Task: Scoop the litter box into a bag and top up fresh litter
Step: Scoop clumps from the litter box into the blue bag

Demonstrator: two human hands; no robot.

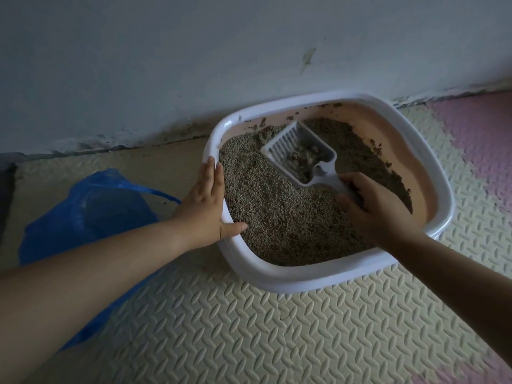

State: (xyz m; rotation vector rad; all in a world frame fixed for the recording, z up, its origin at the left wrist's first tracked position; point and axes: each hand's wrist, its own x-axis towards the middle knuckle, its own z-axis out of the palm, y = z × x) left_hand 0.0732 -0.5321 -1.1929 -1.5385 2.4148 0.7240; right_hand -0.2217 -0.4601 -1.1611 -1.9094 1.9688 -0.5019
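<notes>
**Scoop loaded over the litter**

The right hand (379, 209) grips the white slotted plastic scoop (302, 153), holding clumps, above grey litter (277, 217) inside the white-rimmed litter box (304, 281). The left hand (205, 206) lies flat and open on its left rim. A blue plastic bag (88, 214) sits left.

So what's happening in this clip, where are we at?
A person is cleaning a white litter box on a foam floor mat beside the wall. The left hand rests flat on the box's left rim, steadying it. The right hand grips the handle of a slotted scoop, which sits over the litter with some clumps in it. A blue bag lies open on the floor to the left, waiting for the scoopful.
</notes>
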